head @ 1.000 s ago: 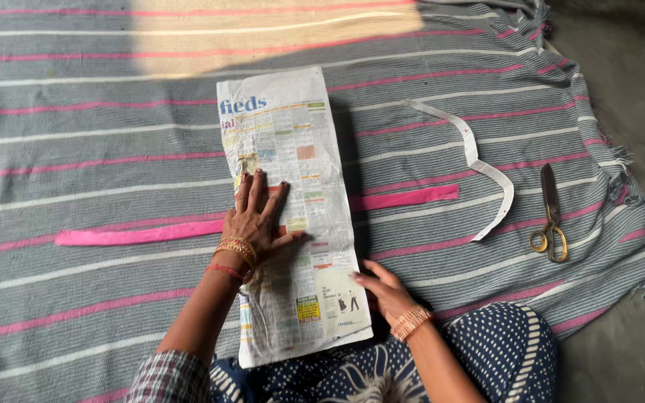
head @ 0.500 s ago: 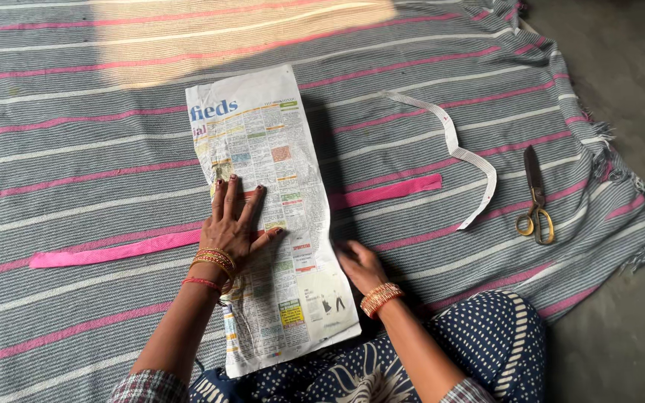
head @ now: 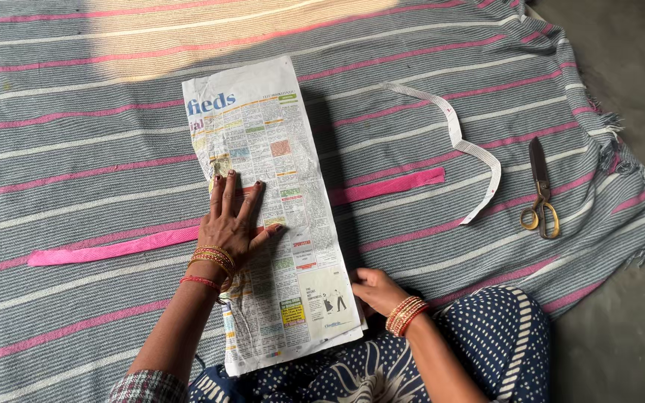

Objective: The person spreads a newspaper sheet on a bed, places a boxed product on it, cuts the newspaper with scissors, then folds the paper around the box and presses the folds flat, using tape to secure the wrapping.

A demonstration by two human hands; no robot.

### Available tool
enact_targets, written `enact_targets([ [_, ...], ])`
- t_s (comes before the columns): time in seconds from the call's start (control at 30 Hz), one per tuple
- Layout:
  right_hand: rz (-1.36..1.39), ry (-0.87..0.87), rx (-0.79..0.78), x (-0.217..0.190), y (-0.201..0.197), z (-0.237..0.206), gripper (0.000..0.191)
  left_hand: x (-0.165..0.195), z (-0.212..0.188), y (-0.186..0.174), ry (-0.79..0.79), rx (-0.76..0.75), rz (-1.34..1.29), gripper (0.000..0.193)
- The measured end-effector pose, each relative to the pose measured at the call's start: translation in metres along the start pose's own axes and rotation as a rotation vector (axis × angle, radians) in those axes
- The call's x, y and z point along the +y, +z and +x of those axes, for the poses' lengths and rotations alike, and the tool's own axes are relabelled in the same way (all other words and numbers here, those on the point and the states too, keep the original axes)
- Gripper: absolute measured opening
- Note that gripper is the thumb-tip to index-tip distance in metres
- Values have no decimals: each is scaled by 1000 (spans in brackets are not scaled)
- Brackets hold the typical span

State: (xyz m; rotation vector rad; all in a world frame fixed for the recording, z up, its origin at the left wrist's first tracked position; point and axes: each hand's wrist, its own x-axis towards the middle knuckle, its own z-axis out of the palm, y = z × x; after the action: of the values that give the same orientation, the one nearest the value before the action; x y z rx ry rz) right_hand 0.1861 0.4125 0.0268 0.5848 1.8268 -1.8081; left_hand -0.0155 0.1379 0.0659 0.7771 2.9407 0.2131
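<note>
Striped blanket: right hand slid nearer newspaper.

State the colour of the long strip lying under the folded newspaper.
Bright pink strip, seen in the head view.

A folded newspaper lies lengthwise on a grey blanket with pink stripes. The left hand presses flat on the paper's middle, fingers spread. The right hand rests at the paper's lower right edge; it seems to touch it, but the fingers are partly hidden. A pink strip runs under the newspaper. A white measuring tape and scissors lie to the right.
</note>
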Motion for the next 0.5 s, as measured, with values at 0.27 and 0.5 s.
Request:
enact_targets([
  [0.27,-272,290,-136,-6,-22,-29,32,7,-2,-11,-18,-7,-18,95],
  [0.5,-237,-229,359,-41,-22,-5,48,9,-7,-14,-10,68,-44,94],
])
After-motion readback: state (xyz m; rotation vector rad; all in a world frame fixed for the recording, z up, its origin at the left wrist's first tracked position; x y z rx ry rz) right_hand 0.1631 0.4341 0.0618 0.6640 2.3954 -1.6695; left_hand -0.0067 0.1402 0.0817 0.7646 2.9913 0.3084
